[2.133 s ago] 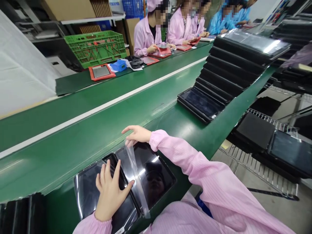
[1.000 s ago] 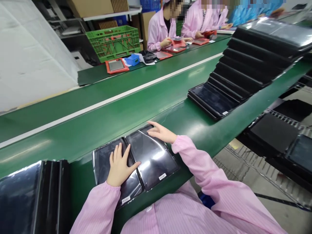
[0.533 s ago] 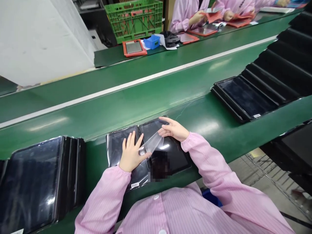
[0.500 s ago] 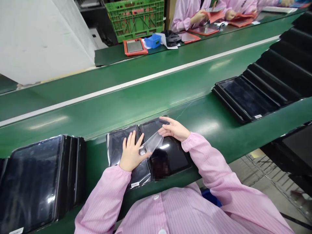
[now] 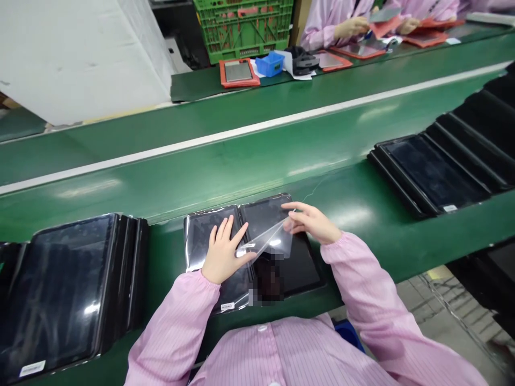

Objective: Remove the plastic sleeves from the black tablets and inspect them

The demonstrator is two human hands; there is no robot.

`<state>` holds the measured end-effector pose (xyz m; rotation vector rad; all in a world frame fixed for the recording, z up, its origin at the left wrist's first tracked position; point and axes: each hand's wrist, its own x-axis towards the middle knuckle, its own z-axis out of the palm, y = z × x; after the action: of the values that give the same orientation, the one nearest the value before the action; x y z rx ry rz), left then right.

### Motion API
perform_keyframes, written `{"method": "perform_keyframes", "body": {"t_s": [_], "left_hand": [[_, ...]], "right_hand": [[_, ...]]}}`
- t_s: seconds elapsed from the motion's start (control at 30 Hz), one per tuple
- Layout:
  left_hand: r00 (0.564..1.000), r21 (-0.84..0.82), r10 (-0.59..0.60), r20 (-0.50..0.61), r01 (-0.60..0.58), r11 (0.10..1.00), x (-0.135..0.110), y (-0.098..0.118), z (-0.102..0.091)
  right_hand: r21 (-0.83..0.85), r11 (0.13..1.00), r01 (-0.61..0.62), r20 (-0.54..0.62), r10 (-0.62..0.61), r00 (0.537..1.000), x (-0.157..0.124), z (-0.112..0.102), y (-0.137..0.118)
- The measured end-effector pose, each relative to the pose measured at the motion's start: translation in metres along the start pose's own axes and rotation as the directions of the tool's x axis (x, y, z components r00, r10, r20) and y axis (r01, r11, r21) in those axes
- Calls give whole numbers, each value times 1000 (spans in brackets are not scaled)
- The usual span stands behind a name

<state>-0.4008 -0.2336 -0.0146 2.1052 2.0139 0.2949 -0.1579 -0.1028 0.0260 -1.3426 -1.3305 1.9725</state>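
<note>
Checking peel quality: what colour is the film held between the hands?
Colourless and see-through film, seen best in the head view.

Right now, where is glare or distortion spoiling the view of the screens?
Head view: light glints off the clear film held by the right hand; head view, glare streaks the green belt, whose straight edges bow from wide-angle distortion.
</note>
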Motion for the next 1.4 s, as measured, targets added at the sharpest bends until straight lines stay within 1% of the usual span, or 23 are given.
{"method": "perform_keyframes", "body": {"t_s": [0.07, 0.13, 0.2, 0.27, 0.33, 0.37, 0.43, 0.47, 0.53, 0.63, 0.73, 0.87, 0.93, 1.0, 1.03, 1.07, 1.13, 1.17, 1.2, 1.23, 1.27, 1.3, 1.4], "left_hand": [[999, -58, 10, 36, -8, 998, 1, -5, -4], [999, -121, -21, 49, 27, 992, 0, -14, -10], [994, -164, -111, 18, 112, 980, -6, -25, -17], [974, -182, -225, -33, 215, 960, -18, -38, -21], [936, -200, -345, -69, 326, 924, -37, -50, -22], [906, -221, -416, -78, 391, 893, -47, -54, -21], [822, -292, -563, -81, 520, 803, -68, -59, -16], [777, -336, -626, -73, 572, 749, -78, -59, -13], [713, -414, -700, -39, 626, 661, -92, -54, -8], [662, -480, -748, -43, 643, 597, -99, -44, -6], [638, -501, -767, -68, 643, 579, -96, -37, -9], [625, -495, -780, -28, 670, 554, -93, -33, -16], [583, -508, -812, 23, 706, 493, -93, -31, -20], [545, -596, -835, 78, 697, 399, -92, -30, -24], [546, -676, -831, 108, 653, 341, -91, -30, -26], [562, -765, -813, 152, 588, 263, -90, -30, -28], [615, -896, -739, 276, 442, 34, -87, -31, -31], [629, -917, -700, 339, 388, -95, -86, -32, -31], [627, -912, -670, 397, 352, -211, -85, -33, -31], [621, -899, -651, 437, 322, -296, -84, -34, -29], [620, -891, -641, 453, 292, -347, -83, -34, -27], [632, -890, -630, 451, 267, -370, -83, -35, -25], [702, -895, -575, 422, 221, -387, -82, -35, -17]], "right_hand": [[-82, 997, -6, -10, 5, 1000, -8, -7, -1], [-197, 980, -20, -33, 13, 999, -15, -14, -2], [-321, 946, -32, -60, 14, 998, -21, -20, -2], [-446, 895, -33, -94, -10, 996, -26, -25, 2], [-572, 820, -22, -145, -74, 987, -29, -28, 10], [-635, 772, -21, -178, -120, 977, -30, -29, 15], [-723, 690, -34, -231, -195, 953, -33, -30, 27], [-738, 674, -46, -249, -208, 946, -34, -29, 33], [-731, 678, -73, -275, -196, 941, -36, -25, 45], [-700, 707, -102, -343, -208, 916, -39, -17, 58], [-699, 709, -91, -409, -292, 864, -41, -9, 66], [-667, 739, -96, -443, -290, 848, -42, -2, 69], [-623, 778, -84, -466, -283, 838, -45, 4, 65], [-526, 850, -29, -467, -260, 845, -48, 9, 57], [-452, 892, -7, -444, -218, 869, -51, 11, 50], [-365, 931, -2, -401, -155, 903, -54, 12, 43], [-211, 976, -44, -309, -24, 951, -61, 10, 28], [-162, 984, -70, -287, 20, 958, -65, 7, 22], [-137, 987, -84, -294, 41, 955, -67, 3, 16], [-129, 988, -87, -316, 42, 948, -69, 0, 13], [-127, 988, -82, -337, 35, 941, -70, -3, 11], [-121, 990, -69, -349, 22, 937, -69, -4, 10], [-22, 1000, 18, -264, -24, 964, -57, 6, 17]]}}
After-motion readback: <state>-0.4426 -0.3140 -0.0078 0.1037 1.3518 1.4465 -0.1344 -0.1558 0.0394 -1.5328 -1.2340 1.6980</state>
